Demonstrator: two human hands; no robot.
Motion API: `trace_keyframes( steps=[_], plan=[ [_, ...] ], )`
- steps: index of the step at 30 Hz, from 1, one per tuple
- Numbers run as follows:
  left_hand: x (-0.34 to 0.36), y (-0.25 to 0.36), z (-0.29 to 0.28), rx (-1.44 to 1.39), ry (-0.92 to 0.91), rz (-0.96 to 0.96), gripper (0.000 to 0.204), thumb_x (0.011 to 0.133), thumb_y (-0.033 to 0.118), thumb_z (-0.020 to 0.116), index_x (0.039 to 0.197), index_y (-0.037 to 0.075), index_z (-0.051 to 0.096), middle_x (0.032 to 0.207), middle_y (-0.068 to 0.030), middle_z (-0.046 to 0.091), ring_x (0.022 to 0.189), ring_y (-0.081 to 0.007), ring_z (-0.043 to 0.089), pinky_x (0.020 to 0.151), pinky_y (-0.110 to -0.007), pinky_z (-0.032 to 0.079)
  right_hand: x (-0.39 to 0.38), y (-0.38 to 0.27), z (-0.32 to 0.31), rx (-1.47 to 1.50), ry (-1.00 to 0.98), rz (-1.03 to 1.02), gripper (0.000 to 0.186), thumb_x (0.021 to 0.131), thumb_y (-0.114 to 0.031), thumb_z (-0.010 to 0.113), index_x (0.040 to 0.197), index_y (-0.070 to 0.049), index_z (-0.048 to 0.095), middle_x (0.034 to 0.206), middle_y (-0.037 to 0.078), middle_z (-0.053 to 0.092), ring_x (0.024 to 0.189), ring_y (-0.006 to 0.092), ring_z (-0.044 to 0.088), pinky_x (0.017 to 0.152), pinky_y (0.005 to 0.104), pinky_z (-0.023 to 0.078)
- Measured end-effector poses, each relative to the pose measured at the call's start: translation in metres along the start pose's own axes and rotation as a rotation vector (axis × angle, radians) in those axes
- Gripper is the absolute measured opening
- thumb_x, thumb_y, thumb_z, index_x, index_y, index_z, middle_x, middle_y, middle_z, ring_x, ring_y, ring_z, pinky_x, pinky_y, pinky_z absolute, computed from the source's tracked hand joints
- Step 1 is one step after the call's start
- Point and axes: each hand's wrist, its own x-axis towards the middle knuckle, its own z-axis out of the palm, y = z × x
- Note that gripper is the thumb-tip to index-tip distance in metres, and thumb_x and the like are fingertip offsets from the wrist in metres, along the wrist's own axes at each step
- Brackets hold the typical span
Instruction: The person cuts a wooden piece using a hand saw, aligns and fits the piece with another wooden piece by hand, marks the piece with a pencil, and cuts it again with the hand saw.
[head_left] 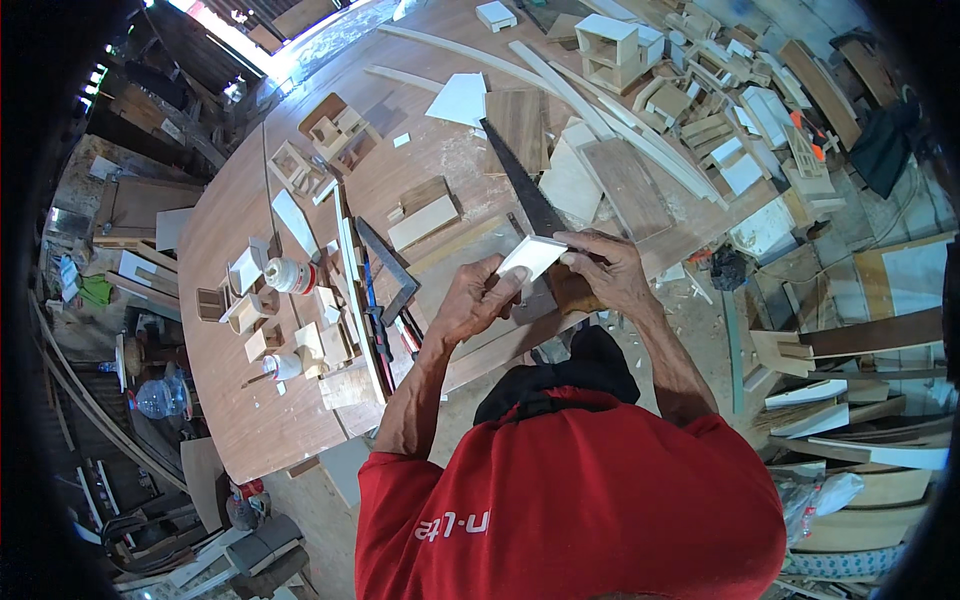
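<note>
My left hand point(470, 300) and my right hand point(608, 272) together hold a small flat white panel point(532, 256) above the near edge of the wooden workbench point(240, 400). My left thumb and fingers pinch its lower left end. My right fingers press on its upper right end. Just behind the panel lies a dark handsaw blade point(522, 185), pointing away from me. A dark try square point(392, 268) rests on the bench left of my left hand.
White glue bottles point(290, 275) and several small wooden box parts point(330, 130) sit on the left of the bench. Boards, long strips point(600, 110) and offcuts crowd the far right. Scrap wood is stacked on the floor at right.
</note>
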Motion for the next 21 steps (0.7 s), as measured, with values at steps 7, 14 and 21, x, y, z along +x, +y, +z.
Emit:
trace_keyframes(
  steps=[7,14,21],
  plan=[
    [0.000,-0.001,0.000,-0.008,0.000,-0.019,0.036,0.097,0.035,0.059,0.082,0.002,0.059,0.066,-0.0021,0.058,0.057,-0.0080,0.054,0.051,-0.025,0.045,-0.001,0.009,0.002,0.028,0.007,-0.017,0.030,0.086,0.004,0.065,0.115,-0.003,0.069,0.087,0.007,0.067,0.070,0.0095,0.059,0.062,0.0226,0.049],
    [0.000,-0.002,0.001,0.014,0.008,-0.011,0.037,0.097,0.035,0.060,0.086,-0.001,0.061,0.063,-0.0040,0.059,0.054,-0.0095,0.055,0.049,-0.028,0.045,-0.002,0.018,0.002,-0.061,0.009,-0.049,0.028,0.087,0.004,0.064,0.113,-0.004,0.070,0.084,0.006,0.067,0.068,0.0092,0.058,0.061,0.0227,0.049],
    [0.003,-0.006,0.003,0.186,0.051,0.035,0.036,0.095,0.033,0.061,0.089,-0.002,0.062,0.063,-0.0117,0.062,0.051,-0.0163,0.059,0.049,-0.033,0.046,-0.003,0.004,0.001,-0.004,-0.007,0.080,0.026,0.087,-0.012,0.070,0.112,-0.003,0.070,0.094,0.007,0.068,0.078,0.0121,0.061,0.065,0.0253,0.050]
  ],
)
